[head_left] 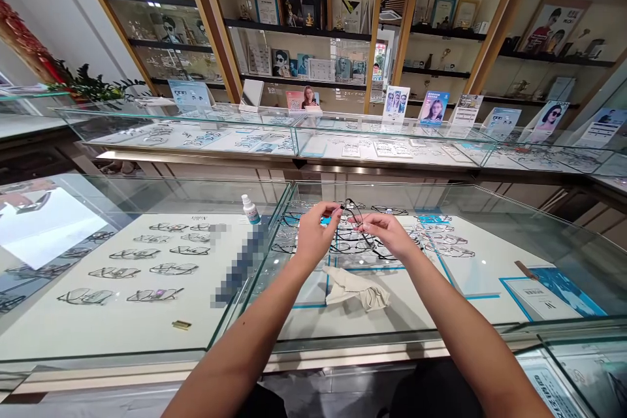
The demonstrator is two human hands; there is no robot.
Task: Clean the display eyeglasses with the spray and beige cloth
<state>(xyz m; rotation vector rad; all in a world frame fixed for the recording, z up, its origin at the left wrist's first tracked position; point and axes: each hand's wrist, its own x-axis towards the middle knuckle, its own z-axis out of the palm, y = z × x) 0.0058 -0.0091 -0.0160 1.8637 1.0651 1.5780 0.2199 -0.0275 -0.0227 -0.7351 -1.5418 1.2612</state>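
Observation:
Above the glass display case, my left hand pinches one side of a dark-framed pair of glasses. My right hand has its fingers closed on the other side of the same glasses, a little lower. A crumpled cream cloth lies below and between my forearms. Rows of glasses show behind and under my hands. To the left, a small white bottle stands upright near the case's dividing edge.
More glasses lie in rows in the left case, near a small gold-coloured piece. A blue-and-white card is at the right. Beyond run a long glass counter with upright cards and wooden shelves.

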